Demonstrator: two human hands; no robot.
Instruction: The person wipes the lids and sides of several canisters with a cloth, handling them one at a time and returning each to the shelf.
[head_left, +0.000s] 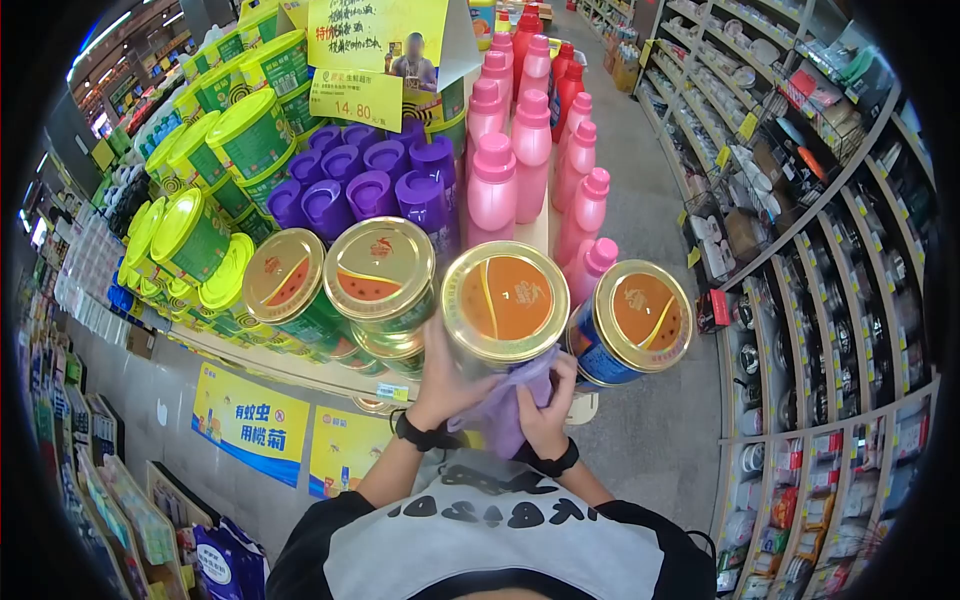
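A round can [505, 300] with a gold-rimmed, orange-patterned lid is right in front of me. My left hand [445, 375] grips its left side, the fingers partly hidden behind it and slightly blurred. In my right hand [548, 412] is a bunched purple cloth [500, 405], pressed against the can's near side below the rim. Another can [640, 318], with an orange lid and blue side, stands just right of it. To the left are two gold-lidded cans [380, 272] [288, 278] with green sides, beside the held one. I wear dark bands on both wrists.
Purple-capped bottles [385, 160] and pink bottles [492, 190] stand behind the cans. Green tubs [250, 135] are stacked on the left. A yellow price sign [355, 100] hangs above. Loaded shelves [830, 250] line the aisle's right side; posters [250, 425] hang below the display edge.
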